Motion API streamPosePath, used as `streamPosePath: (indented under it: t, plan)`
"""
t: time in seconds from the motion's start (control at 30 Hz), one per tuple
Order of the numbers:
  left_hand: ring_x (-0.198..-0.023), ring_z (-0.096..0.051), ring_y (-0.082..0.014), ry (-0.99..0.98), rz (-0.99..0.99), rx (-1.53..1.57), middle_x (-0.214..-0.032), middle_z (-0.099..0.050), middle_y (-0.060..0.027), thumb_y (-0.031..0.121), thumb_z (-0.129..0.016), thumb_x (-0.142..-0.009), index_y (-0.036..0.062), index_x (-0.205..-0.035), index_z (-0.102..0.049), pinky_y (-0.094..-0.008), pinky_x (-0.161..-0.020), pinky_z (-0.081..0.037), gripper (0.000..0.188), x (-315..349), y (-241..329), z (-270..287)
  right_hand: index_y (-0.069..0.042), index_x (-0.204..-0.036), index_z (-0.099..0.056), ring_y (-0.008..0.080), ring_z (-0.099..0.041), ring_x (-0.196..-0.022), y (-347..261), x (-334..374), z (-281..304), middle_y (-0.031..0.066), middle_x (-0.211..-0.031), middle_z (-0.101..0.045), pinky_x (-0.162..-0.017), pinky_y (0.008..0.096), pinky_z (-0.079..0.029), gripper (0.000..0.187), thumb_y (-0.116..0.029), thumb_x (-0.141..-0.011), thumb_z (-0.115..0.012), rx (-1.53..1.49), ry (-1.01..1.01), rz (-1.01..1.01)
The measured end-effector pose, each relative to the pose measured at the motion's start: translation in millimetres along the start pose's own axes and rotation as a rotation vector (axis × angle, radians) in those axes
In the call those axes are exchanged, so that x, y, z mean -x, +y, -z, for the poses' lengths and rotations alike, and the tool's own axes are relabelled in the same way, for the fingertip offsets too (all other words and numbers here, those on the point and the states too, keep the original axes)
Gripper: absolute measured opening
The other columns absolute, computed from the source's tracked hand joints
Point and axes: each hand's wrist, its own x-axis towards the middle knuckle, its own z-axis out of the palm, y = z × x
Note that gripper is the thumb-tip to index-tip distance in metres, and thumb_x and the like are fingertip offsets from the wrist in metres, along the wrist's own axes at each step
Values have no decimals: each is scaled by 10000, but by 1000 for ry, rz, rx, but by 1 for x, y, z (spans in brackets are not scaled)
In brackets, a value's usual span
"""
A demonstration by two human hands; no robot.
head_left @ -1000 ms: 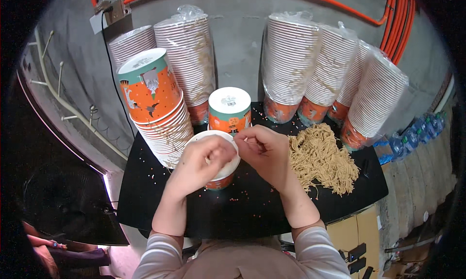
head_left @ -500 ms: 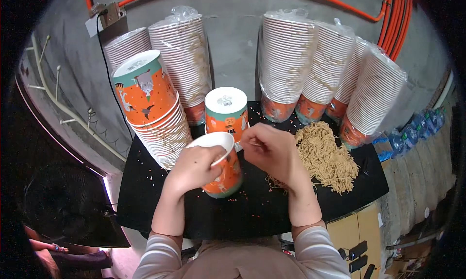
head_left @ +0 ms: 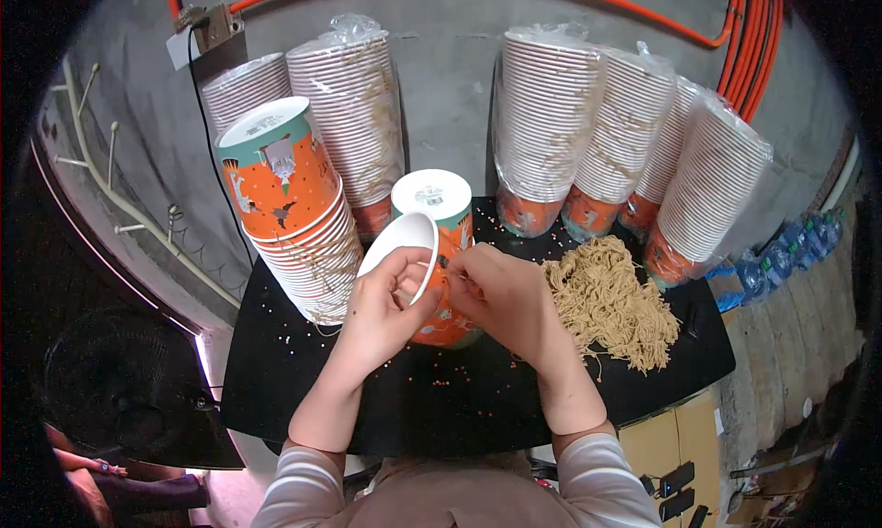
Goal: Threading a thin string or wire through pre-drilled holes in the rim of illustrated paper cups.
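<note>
Your left hand (head_left: 372, 306) grips the tilted cup (head_left: 445, 326) at its rim; right hand (head_left: 507, 298) fingers bunched at its wall, can't tell on what. Cup stack (head_left: 301, 252) left of it: cords showing. Cord pile (head_left: 614, 303) right of it: loose.

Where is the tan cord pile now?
In the head view, the tan cord pile lies on the black table, right of the right hand, in front of wrapped cup stacks.

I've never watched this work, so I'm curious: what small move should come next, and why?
Perhaps brace the tilted cup firmly with the left hand, which holds its rim: the opening leans leftward, and the right hand is at the cup's outer side.
</note>
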Motion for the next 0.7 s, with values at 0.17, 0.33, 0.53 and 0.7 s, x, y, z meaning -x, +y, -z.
streamPosePath:
  t: [0.17, 0.33, 0.53, 0.7]
  plan:
    - [-804, -638, -53, -14, 18, -26, -933, -726, -54, -5, -727, -869, -5, -1188, -607, -237, -660, -513, 341, 2, 9, -1, -49, -901, -594, 299, -662, -694, -3, 0, -2, 116, -806, -621, -596, 366, -528, 177, -20, -796, -733, -9, 21, -34]
    - [-803, -652, -70, -15, -15, -70, -958, -733, -60, 2, -741, -858, 11, -1200, -611, -230, -651, -513, 367, 3, 7, -2, -39, -908, -613, 287, -656, -695, -6, 1, -1, 118, -812, -628, -610, 340, -520, 178, 6, -788, -737, 12, 2, -65]
    - [-860, -651, -77, -67, 64, -13, -977, -708, -45, -51, -697, -862, -3, -1220, -599, -233, -710, -521, 374, 1, 10, -1, -38, -920, -629, 296, -657, -693, -6, 0, -2, 118, -807, -630, -610, 341, -520, 160, -8, -802, -733, 23, 9, -74]
    - [-822, -641, -74, -156, 184, 375, -966, -703, -35, -38, -647, -912, -31, -1176, -621, -233, -718, -523, 265, -10, 1, 11, -36, -944, -659, 301, -662, -693, -3, 1, 3, 125, -805, -637, -611, 350, -520, 140, -26, -824, -731, 0, 2, -109]
